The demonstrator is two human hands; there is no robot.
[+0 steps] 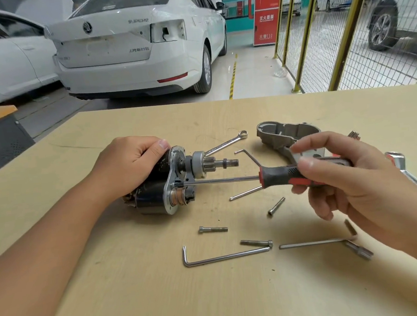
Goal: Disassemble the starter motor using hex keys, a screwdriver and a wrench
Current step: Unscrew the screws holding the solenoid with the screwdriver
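Steel bolts (pixel 213 229), hex keys (pixel 223 256), wrench (pixel 226 144) crowd our table (pixel 139 302). Our left hand (pixel 130 164) grips starter motor (pixel 164 187) at centre; right hand (pixel 339 171) pinches screwdriver (pixel 277 175), tip on plate. Removed housing (pixel 286 133) behind.

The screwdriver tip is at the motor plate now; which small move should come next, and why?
Probably turn the screwdriver to loosen that fastener. Its tip appears seated at the starter motor plate, the right hand pinches the handle, and the left hand grips the motor body steady.
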